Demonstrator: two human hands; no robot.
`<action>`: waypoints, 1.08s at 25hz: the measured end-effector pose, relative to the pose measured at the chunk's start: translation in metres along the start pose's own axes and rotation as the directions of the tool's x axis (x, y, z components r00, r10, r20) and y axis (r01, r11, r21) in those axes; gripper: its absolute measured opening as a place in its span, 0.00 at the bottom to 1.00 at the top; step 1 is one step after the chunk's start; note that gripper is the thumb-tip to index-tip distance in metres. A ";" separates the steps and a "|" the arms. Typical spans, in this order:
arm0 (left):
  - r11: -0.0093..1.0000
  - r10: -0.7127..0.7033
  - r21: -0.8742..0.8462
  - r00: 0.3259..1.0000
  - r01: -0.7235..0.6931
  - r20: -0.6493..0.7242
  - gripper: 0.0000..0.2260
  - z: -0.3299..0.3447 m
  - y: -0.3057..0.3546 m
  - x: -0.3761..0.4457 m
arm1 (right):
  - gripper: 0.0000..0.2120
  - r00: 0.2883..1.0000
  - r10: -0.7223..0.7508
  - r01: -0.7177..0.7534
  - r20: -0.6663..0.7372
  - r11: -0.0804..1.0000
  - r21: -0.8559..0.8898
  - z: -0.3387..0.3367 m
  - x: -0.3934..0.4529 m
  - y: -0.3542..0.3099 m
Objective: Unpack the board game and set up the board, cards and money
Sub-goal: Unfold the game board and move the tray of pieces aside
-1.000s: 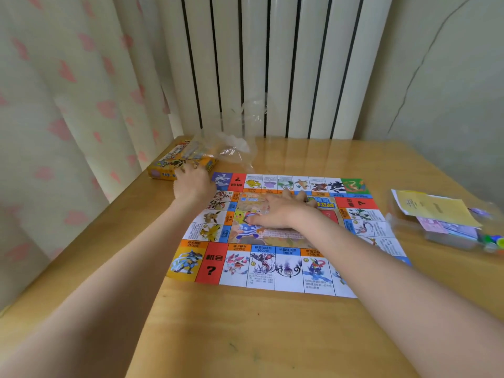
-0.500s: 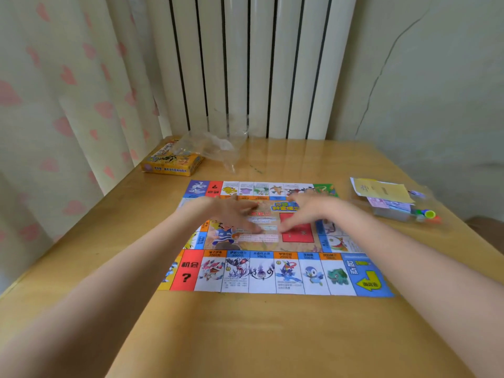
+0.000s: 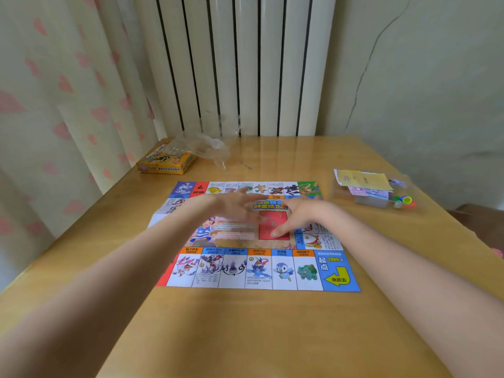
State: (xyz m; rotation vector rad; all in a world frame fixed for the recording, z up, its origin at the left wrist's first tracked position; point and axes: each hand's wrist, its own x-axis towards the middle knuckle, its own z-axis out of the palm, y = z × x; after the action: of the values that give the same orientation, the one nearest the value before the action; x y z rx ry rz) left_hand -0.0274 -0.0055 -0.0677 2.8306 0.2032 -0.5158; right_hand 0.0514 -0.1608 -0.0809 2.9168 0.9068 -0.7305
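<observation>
The paper board (image 3: 253,238) lies unfolded at the table's (image 3: 245,336) centre. Both hands are flat and released on it: the left hand (image 3: 231,207) blurred, the right hand (image 3: 293,218) with fingertips on the red square. Smoothing outward from the middle should best flatten the thin, glossy, creased sheet. At two o'clock sits a clear packet (image 3: 373,190) of cards and money; at eleven, the yellow box (image 3: 166,160) under crinkled plastic wrap (image 3: 207,145).

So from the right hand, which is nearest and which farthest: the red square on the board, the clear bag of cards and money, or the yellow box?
1. Red square at the board's middle, under the right hand and its fingers.
2. Clear bag of cards and money, off to the right.
3. Yellow box, far left corner.
</observation>
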 end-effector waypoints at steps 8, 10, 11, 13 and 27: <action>0.982 -0.051 0.188 0.989 0.024 0.141 0.35 0.005 0.027 -0.001 | 0.26 0.976 -0.146 0.171 -0.163 0.973 0.155 -0.003 -0.021 0.042; 0.983 -0.040 0.185 0.987 0.011 0.154 0.35 0.003 0.026 -0.004 | 0.25 0.975 -0.145 0.175 -0.169 0.969 0.174 -0.001 -0.019 0.042; 0.983 -0.041 0.184 0.986 0.010 0.164 0.35 0.002 0.025 -0.005 | 0.25 0.975 -0.150 0.178 -0.164 0.969 0.169 -0.001 -0.019 0.040; 0.987 -0.052 0.159 0.988 0.028 0.148 0.34 -0.003 0.026 -0.004 | 0.25 0.976 -0.153 0.179 -0.158 0.970 0.165 -0.004 -0.018 0.038; 0.878 -0.104 -0.466 0.904 -0.113 -0.415 0.20 -0.016 0.150 0.107 | 0.22 0.770 0.405 -0.281 -0.493 0.909 0.308 -0.047 0.005 0.170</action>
State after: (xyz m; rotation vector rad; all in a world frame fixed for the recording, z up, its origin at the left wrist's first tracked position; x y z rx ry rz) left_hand 0.1040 -0.1355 -0.0586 2.4018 0.3521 0.1654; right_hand 0.1661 -0.2932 -0.0639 3.4124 0.2565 0.0553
